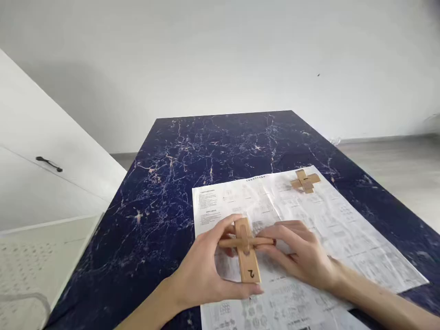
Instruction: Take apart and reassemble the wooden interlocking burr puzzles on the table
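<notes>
My left hand (202, 266) grips a flat wooden puzzle piece (248, 263) marked "2" by its two ends, thumb at the near end and fingers at the far end. A round wooden rod (260, 241) lies crosswise over the piece's middle, sticking out on both sides. The thumb and fingers of my right hand (299, 252) are closed about the rod's right end. Both pieces are over a large printed paper sheet (343, 247). How the rod and the flat piece fit together is too blurred to tell.
A cross-shaped wooden puzzle (305, 180) rests at the sheet's far right corner. The dark blue marbled table (206, 151) runs up near a white wall (223, 55). On the left stands a white cabinet with a black handle (49, 163). A dark object (359, 317) lies partly under my right forearm.
</notes>
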Demonstrator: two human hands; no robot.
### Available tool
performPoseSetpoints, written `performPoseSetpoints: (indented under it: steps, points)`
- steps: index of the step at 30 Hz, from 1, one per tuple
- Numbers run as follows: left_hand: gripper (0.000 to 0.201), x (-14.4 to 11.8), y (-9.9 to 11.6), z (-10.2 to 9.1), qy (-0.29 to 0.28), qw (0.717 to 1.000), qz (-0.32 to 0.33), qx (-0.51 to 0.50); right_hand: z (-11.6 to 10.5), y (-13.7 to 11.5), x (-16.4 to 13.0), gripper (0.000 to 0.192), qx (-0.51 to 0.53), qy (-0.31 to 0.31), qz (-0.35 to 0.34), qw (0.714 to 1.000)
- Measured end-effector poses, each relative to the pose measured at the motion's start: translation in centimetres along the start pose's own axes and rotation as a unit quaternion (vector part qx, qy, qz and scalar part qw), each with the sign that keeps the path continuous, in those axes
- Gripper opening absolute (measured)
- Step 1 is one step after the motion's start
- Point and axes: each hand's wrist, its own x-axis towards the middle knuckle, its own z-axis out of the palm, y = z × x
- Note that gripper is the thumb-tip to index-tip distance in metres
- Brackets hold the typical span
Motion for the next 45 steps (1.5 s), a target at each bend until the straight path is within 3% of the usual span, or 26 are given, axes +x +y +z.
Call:
performPoseSetpoints:
  steps: [12, 27, 33, 37, 45]
  points:
    - [0.093, 0.3, 0.3, 0.3, 0.008, 0.997, 0.072, -0.009, 0.0, 0.1, -0.1, 0.016, -0.018, 0.01, 0.017, 1.0]
    - [0.088, 0.2, 0.5, 0.2, 0.053, 0.996, 0.073, 0.023, 0.1, 0.2, -0.5, 0.016, 0.082, -0.036, 0.038, 0.995]
    - [0.098, 0.0, 0.1, 0.3, 0.096, 0.988, 0.107, 0.046, 0.0, 0.0, -0.5, 0.01, 0.109, -0.085, 0.064, 0.988]
    - [0.097, -0.1, -0.4, 0.2, 0.082, 0.982, 0.149, 0.075, 0.2, 0.1, 0.0, 0.011, 0.153, -0.1, 0.054, 0.982]
    - [0.113, 0.1, -0.8, 0.0, 0.025, 0.99, 0.126, 0.064, 0.3, -0.4, 0.6, 0.01, 0.243, -0.115, 0.191, 0.944]
